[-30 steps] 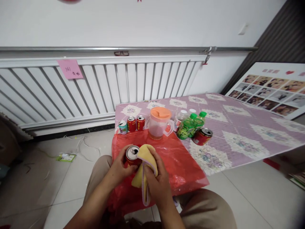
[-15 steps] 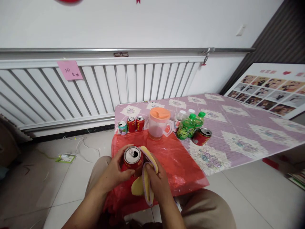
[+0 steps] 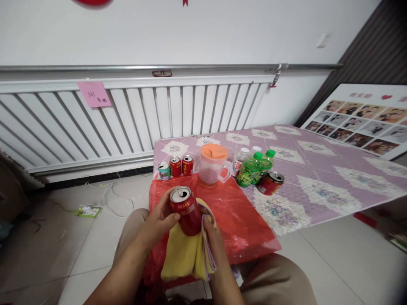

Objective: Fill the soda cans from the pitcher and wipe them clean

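Holding red can [image 3: 191, 219], mouth opened, at clock's centre: left grip [image 3: 155, 225], 8 o'clock, wrapped around its side. Right grip [image 3: 216, 243], 4 o'clock, pinching yellow cloth [image 3: 181, 254] beside can. Slick metal could slip if cloth pushes harder than left grip holds. Tipping might spill leftovers, contents unseen. Wide swing could knock pitcher [image 3: 208, 170], 1 o'clock.
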### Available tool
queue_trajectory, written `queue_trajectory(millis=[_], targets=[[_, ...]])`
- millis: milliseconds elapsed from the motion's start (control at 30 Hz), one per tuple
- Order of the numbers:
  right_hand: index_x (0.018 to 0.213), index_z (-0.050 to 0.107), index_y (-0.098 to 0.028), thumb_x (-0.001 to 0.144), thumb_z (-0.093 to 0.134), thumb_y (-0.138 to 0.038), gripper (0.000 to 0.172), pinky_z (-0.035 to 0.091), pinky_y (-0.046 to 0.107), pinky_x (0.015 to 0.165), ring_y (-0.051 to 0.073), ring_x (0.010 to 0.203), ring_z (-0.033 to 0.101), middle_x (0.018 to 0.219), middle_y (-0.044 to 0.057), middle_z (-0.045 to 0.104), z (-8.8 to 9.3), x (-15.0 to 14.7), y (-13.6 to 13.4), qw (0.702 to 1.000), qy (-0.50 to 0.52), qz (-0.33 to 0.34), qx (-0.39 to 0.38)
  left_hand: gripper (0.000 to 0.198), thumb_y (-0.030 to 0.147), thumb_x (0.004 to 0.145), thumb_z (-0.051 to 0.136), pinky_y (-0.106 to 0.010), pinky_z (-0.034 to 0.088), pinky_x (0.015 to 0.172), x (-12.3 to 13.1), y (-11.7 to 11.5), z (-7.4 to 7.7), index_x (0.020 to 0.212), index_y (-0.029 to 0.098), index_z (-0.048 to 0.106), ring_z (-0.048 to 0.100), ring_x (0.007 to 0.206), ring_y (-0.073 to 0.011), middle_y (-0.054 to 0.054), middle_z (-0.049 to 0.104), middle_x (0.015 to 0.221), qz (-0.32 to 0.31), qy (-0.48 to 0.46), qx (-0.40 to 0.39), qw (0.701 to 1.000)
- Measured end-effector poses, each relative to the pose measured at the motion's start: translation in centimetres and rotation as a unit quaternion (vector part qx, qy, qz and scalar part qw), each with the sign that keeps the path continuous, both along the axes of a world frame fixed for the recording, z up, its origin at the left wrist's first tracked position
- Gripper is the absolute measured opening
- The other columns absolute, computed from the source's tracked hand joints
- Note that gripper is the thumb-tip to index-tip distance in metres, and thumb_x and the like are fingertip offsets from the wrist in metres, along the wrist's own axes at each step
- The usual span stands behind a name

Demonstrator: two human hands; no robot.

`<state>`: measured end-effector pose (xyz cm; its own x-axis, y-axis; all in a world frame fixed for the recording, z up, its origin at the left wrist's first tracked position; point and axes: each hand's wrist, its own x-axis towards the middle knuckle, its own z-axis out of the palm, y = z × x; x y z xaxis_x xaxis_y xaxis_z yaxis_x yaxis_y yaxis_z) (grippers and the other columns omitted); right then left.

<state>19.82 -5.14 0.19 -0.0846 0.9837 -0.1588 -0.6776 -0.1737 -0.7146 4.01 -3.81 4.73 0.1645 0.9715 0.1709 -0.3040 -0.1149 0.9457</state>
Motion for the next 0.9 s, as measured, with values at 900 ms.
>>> queue_trajectory(millis=[900], targets=[[0.133, 0.06, -0.031, 0.091, 0.06, -0.02, 0.043, 0.046, 0.044, 0.109, 0.025, 0.133, 0.054, 0.144, 0.007, 0.058, 1.7, 1.1, -1.7, 0.837, -0.398, -0.232, 0.295, 0.081, 0.021, 0.066, 0.077, -0.045, 0.046, 0.11, 1.9, -0.8, -1.0, 0.14, 0.023, 0.043, 0.057, 0.129, -0.0298, -0.011, 0.058, 0.139, 0.126, 0.11, -0.039, 0.985]])
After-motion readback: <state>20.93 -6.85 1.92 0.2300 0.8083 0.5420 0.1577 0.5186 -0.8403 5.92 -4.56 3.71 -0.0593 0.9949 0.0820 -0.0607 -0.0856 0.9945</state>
